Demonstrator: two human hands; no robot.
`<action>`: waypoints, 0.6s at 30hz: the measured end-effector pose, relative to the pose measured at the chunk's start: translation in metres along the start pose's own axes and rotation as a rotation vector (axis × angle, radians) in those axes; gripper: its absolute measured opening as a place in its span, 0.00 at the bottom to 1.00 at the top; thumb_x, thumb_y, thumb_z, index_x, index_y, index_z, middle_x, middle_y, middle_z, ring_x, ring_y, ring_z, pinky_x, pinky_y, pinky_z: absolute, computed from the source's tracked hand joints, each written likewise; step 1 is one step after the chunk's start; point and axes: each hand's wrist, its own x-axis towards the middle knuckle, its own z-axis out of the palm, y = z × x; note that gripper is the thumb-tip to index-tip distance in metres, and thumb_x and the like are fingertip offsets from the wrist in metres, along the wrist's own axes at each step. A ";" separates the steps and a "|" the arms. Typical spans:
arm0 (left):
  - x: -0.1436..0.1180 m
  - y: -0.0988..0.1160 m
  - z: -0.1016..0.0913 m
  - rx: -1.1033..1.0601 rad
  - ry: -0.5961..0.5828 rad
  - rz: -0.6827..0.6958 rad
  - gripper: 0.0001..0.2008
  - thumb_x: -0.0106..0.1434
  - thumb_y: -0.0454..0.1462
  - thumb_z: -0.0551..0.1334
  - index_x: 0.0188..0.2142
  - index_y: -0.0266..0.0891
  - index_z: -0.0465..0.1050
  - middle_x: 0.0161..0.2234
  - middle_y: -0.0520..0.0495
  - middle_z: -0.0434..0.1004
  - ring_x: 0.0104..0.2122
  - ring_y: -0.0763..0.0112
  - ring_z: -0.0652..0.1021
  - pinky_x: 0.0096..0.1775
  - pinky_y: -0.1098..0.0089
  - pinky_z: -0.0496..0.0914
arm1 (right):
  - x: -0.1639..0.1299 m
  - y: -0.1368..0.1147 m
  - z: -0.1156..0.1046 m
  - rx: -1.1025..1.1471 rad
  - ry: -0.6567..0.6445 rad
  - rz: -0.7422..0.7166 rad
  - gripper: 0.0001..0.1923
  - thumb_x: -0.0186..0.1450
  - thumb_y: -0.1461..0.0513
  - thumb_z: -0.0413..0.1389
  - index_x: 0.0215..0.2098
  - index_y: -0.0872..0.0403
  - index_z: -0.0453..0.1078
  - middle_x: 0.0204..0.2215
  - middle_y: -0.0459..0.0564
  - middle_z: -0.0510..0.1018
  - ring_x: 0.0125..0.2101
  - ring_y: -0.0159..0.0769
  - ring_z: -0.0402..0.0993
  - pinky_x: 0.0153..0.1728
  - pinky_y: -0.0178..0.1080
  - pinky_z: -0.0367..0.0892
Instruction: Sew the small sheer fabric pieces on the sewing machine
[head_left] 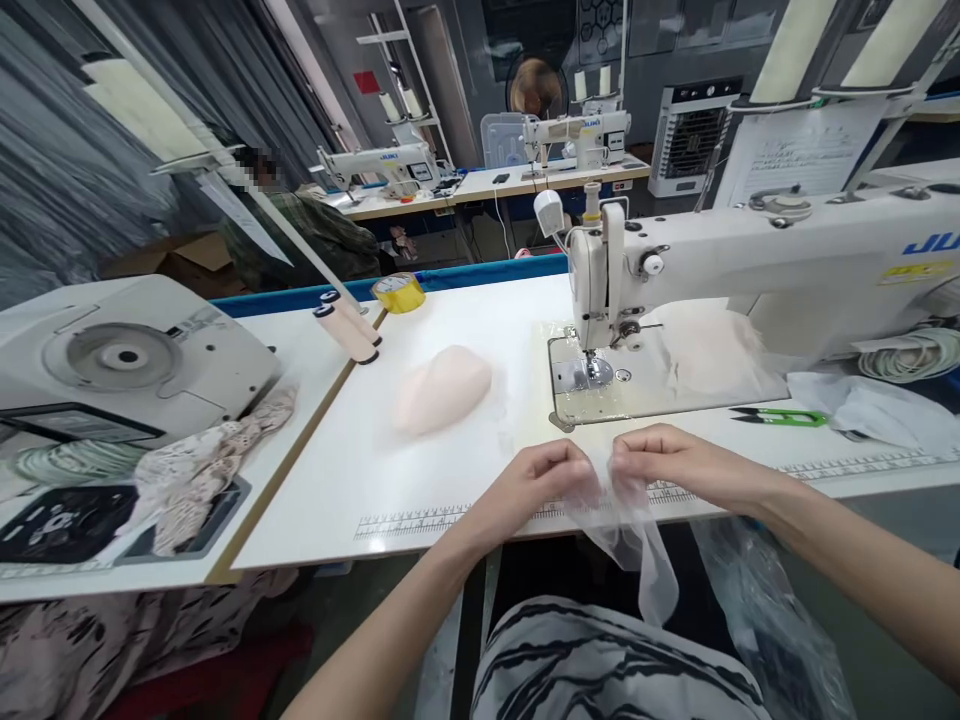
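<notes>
Between my two hands hangs a piece of sheer white fabric (654, 575), draped over the table's front edge. My left hand (546, 472) pinches one side of it with curled fingers. The other side is gripped by my right hand (670, 462), closed a short gap away. Both hands are just in front of the sewing machine's needle plate (596, 376). A pale pink cup-shaped pad (446, 388) lies on the white table to the left. Beside the needle, on the machine bed, rests a stack of pale pink fabric pieces (712, 350).
Green thread snips (787, 416) lie right of my hands, by crumpled white sheer fabric (885, 405). The white sewing machine (697, 250) stands ahead. Yellow tape (400, 293) and thread cones (346, 334) are at the back left. A person (300, 225) sits beyond the table.
</notes>
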 end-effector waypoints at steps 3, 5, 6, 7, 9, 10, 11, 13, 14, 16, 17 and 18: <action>0.010 0.002 0.002 0.106 0.040 0.060 0.14 0.55 0.43 0.68 0.33 0.37 0.69 0.31 0.51 0.72 0.34 0.72 0.72 0.37 0.72 0.65 | 0.008 -0.001 -0.001 0.018 -0.027 0.025 0.19 0.64 0.48 0.54 0.27 0.55 0.68 0.24 0.43 0.69 0.29 0.31 0.67 0.35 0.37 0.61; 0.018 0.001 0.003 0.119 0.051 0.067 0.13 0.56 0.43 0.68 0.31 0.37 0.67 0.29 0.52 0.71 0.32 0.73 0.72 0.35 0.73 0.64 | 0.011 0.000 -0.007 0.014 -0.032 0.036 0.19 0.64 0.48 0.54 0.28 0.55 0.68 0.25 0.44 0.70 0.30 0.32 0.68 0.35 0.37 0.61; 0.021 -0.001 0.002 0.099 0.051 0.057 0.13 0.57 0.43 0.67 0.30 0.37 0.66 0.28 0.53 0.70 0.31 0.74 0.72 0.34 0.73 0.64 | 0.012 0.000 -0.011 0.004 -0.040 0.043 0.19 0.64 0.48 0.54 0.28 0.55 0.69 0.25 0.44 0.70 0.30 0.32 0.68 0.36 0.38 0.62; 0.025 -0.002 0.000 0.064 0.039 0.038 0.14 0.58 0.44 0.66 0.30 0.38 0.65 0.26 0.54 0.70 0.29 0.74 0.73 0.33 0.73 0.65 | 0.013 0.000 -0.017 -0.011 -0.057 0.050 0.18 0.64 0.48 0.53 0.29 0.55 0.69 0.26 0.44 0.71 0.30 0.32 0.68 0.36 0.38 0.62; 0.032 -0.003 -0.008 -0.006 -0.035 -0.015 0.14 0.60 0.45 0.64 0.29 0.38 0.64 0.25 0.53 0.71 0.27 0.73 0.74 0.34 0.71 0.67 | 0.015 -0.001 -0.029 -0.064 -0.098 0.066 0.18 0.64 0.49 0.54 0.28 0.55 0.69 0.25 0.44 0.71 0.29 0.32 0.67 0.36 0.38 0.61; 0.036 -0.003 -0.013 -0.026 -0.086 -0.043 0.14 0.61 0.45 0.63 0.29 0.37 0.64 0.25 0.52 0.72 0.28 0.73 0.75 0.35 0.70 0.68 | 0.017 -0.002 -0.035 -0.108 -0.111 0.073 0.18 0.63 0.50 0.55 0.27 0.55 0.70 0.25 0.44 0.71 0.28 0.31 0.66 0.35 0.38 0.61; 0.039 -0.001 -0.018 -0.032 -0.136 -0.066 0.13 0.62 0.44 0.62 0.29 0.37 0.64 0.25 0.51 0.74 0.28 0.72 0.76 0.36 0.69 0.69 | 0.020 -0.003 -0.041 -0.162 -0.113 0.078 0.17 0.63 0.50 0.56 0.27 0.55 0.71 0.24 0.44 0.70 0.27 0.30 0.65 0.33 0.37 0.60; 0.047 0.003 -0.029 -0.013 -0.204 -0.094 0.12 0.63 0.43 0.61 0.30 0.37 0.66 0.27 0.49 0.75 0.30 0.72 0.76 0.39 0.67 0.69 | 0.026 -0.004 -0.051 -0.287 -0.087 0.082 0.14 0.61 0.51 0.57 0.29 0.54 0.73 0.23 0.42 0.69 0.25 0.28 0.61 0.29 0.35 0.57; 0.050 0.006 -0.033 0.001 -0.214 -0.098 0.11 0.63 0.42 0.61 0.30 0.37 0.66 0.28 0.49 0.76 0.31 0.72 0.76 0.40 0.67 0.69 | 0.031 -0.004 -0.055 -0.342 -0.067 0.082 0.13 0.61 0.52 0.58 0.31 0.54 0.74 0.23 0.42 0.70 0.24 0.28 0.59 0.27 0.34 0.55; 0.057 0.010 -0.041 0.028 -0.218 -0.095 0.09 0.63 0.40 0.61 0.31 0.37 0.67 0.28 0.49 0.76 0.32 0.72 0.76 0.41 0.68 0.69 | 0.040 -0.005 -0.060 -0.393 -0.030 0.085 0.12 0.60 0.52 0.59 0.33 0.53 0.75 0.23 0.41 0.69 0.22 0.27 0.58 0.23 0.33 0.52; 0.061 0.012 -0.045 0.040 -0.222 -0.092 0.08 0.63 0.39 0.61 0.31 0.37 0.67 0.29 0.49 0.75 0.32 0.72 0.76 0.41 0.68 0.68 | 0.045 -0.005 -0.061 -0.390 -0.016 0.097 0.12 0.60 0.53 0.59 0.32 0.53 0.75 0.22 0.41 0.69 0.20 0.26 0.57 0.21 0.33 0.51; 0.063 0.014 -0.048 0.050 -0.229 -0.088 0.07 0.63 0.39 0.61 0.31 0.37 0.67 0.29 0.49 0.75 0.32 0.72 0.76 0.41 0.68 0.68 | 0.050 -0.004 -0.062 -0.375 0.000 0.111 0.11 0.59 0.53 0.59 0.32 0.53 0.74 0.21 0.41 0.69 0.18 0.25 0.57 0.20 0.33 0.51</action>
